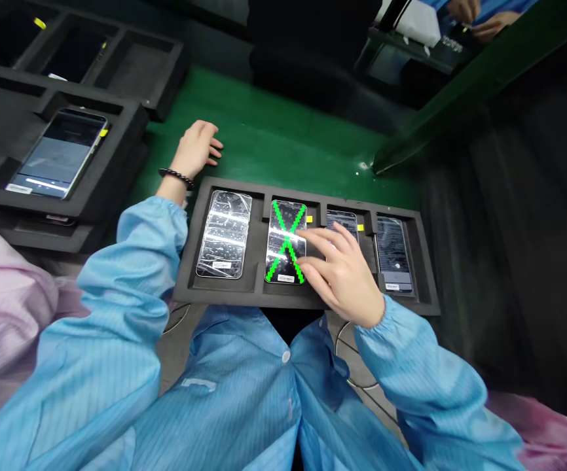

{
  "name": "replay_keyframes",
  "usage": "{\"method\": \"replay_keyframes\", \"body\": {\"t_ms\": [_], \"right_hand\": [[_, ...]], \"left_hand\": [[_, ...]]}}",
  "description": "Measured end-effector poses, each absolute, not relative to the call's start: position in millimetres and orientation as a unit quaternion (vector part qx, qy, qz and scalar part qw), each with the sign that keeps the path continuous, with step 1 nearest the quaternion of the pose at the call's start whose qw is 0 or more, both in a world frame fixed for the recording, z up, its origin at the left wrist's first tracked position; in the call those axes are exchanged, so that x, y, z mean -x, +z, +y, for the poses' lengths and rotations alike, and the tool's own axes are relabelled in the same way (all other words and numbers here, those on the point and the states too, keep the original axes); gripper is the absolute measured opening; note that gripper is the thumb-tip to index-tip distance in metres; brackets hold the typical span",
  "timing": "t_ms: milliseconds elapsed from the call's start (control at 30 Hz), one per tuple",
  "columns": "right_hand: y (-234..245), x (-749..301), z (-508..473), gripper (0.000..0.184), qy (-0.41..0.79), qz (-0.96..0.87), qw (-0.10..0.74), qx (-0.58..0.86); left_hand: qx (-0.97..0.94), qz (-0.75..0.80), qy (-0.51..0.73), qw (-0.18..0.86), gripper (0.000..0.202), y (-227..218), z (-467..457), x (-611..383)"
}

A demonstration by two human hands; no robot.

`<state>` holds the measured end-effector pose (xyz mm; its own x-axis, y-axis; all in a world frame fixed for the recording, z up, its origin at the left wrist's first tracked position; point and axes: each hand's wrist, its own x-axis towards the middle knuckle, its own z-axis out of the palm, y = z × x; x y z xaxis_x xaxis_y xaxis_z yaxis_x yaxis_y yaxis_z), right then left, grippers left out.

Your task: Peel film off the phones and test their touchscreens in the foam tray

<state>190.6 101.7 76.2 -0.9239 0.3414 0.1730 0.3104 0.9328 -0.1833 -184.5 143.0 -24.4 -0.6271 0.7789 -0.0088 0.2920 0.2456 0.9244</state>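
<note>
A blue smock (pixel 244 392) is seen nearest. Just beyond it the right hand (pixel 342 275) is laid on a foam tray (pixel 258 297), its fingers spread and clamped on nothing. The fingertips rest at the right edge of the X phone (pixel 283 229), whose screen shows a green cross. This phone lies flat in the second slot from the left.

Four slots are cut in the tray, seemingly so that each phone is kept apart and face up. A filmed phone (pixel 224 233) is held in the first, and darker ones in the third (pixel 343 219) and fourth (pixel 393 254). Small white labels are stuck at the near ends, but no writing or brand can be read.

Farther off, the left hand (pixel 196 149) is spread palm down on the green mat (pixel 283 140) and holds nothing. At far left, stacked trays (pixel 116 150) hold another phone (pixel 60 154).
</note>
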Motion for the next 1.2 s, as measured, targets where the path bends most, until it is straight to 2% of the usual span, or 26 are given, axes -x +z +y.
{"method": "replay_keyframes", "body": {"t_ms": [167,400,833,1200], "right_hand": [[70.7,-126.4,132.1,0.039,0.083,-0.977,0.086,0.176],[51.0,-70.0,147.5,0.044,0.053,-0.983,0.021,0.173],[47.3,-66.3,122.6,0.04,0.017,-0.993,0.038,0.11],[51.1,-66.8,90.1,0.038,0.041,-0.998,0.035,0.029]], "left_hand": [[-0.393,0.709,0.547,0.21,0.014,-40.9,159.8,185.8],[-0.433,0.671,0.562,0.215,0.018,-49.7,157.8,194.1],[-0.495,0.715,0.467,0.162,0.03,-42.8,155.3,191.1],[-0.481,0.726,0.46,0.176,0.027,-33.7,153.2,188.1]]}}
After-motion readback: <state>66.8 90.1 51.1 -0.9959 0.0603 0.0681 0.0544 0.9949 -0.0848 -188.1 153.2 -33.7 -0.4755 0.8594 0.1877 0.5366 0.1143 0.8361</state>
